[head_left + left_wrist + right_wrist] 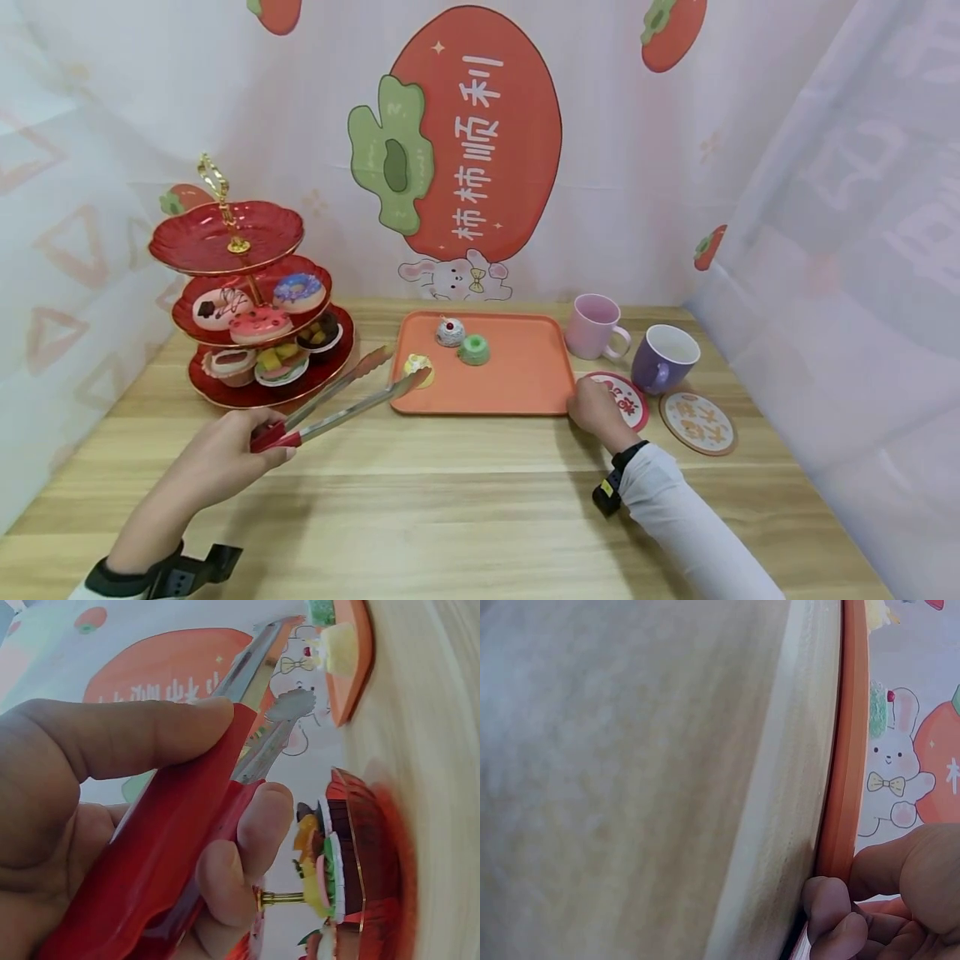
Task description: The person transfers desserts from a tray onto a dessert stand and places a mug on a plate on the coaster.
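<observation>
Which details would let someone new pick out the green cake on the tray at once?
Find the orange tray, gripped at its near right corner by the right hand. Three small cakes sit toward its left; the green cake is furthest right. Its green colour sets it apart from the red-topped white cake and the yellow-and-white cake.

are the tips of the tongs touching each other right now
No, the head view shows the tongs in the left hand with their two tips spread clearly apart.

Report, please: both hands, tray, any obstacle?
Left hand holds open tongs. Right hand pinches tray edge. Three cakes on tray. Pink coaster beside right hand, maybe obstructing.
</observation>
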Demonstrator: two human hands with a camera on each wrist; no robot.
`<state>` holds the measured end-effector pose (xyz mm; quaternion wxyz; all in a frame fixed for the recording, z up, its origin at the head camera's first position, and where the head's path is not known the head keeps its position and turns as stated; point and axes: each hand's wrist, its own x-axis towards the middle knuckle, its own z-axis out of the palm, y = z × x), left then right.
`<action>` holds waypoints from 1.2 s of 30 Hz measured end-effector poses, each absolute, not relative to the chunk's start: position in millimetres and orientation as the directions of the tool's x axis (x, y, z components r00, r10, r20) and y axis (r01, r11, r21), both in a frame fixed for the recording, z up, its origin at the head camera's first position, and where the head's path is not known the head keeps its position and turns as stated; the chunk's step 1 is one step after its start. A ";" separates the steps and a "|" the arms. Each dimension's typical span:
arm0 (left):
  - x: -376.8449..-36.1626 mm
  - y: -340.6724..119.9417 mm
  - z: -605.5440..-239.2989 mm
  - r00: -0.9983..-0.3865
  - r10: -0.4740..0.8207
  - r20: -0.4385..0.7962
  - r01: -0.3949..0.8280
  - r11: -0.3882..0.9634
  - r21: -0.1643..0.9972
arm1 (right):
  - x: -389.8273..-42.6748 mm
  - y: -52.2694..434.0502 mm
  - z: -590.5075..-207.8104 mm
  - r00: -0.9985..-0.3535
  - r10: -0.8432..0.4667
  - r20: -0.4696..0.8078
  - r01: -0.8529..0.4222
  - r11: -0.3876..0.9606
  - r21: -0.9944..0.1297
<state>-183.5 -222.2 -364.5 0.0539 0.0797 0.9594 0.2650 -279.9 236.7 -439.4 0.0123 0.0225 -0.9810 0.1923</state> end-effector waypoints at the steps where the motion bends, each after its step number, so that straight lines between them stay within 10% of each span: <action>1: -184.0 -221.9 -366.0 -0.981 0.184 -0.065 0.125 0.847 0.517 | -279.7 236.7 -439.4 -0.999 -0.039 0.033 -0.048 0.925 -0.377; 36: -199.9 -198.5 -391.2 -0.983 0.180 -0.041 0.136 0.857 0.497 | -280.6 234.8 -439.0 -1.000 -0.006 0.017 -0.012 0.927 -0.374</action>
